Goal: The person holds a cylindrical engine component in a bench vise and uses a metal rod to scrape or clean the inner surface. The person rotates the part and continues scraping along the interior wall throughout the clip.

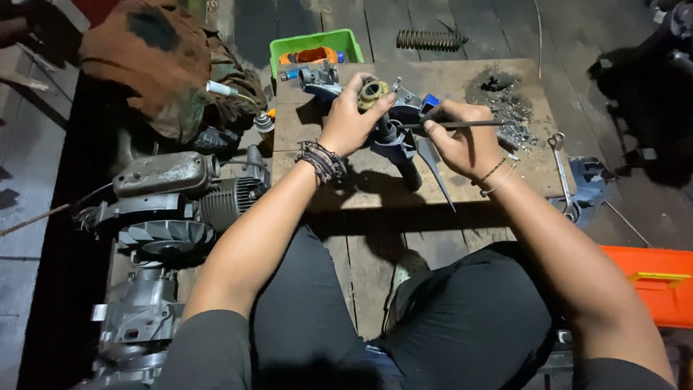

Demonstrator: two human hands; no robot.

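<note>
Grey metal carburettor part with a brass-ringed top (375, 97) sits clamped in your left hand (351, 123) above the worn wooden board (462, 79); your right hand (468, 137) pinches a thin dark metal rod (451, 124), its tip touching the part, just beside the green plastic tray (285, 47)

Bare board (375, 195) between engine (173, 202) and wrench (563, 170)

L hand (349, 121) on carburettor (375, 94), R hand (465, 137) w/ rod (462, 124)
</note>
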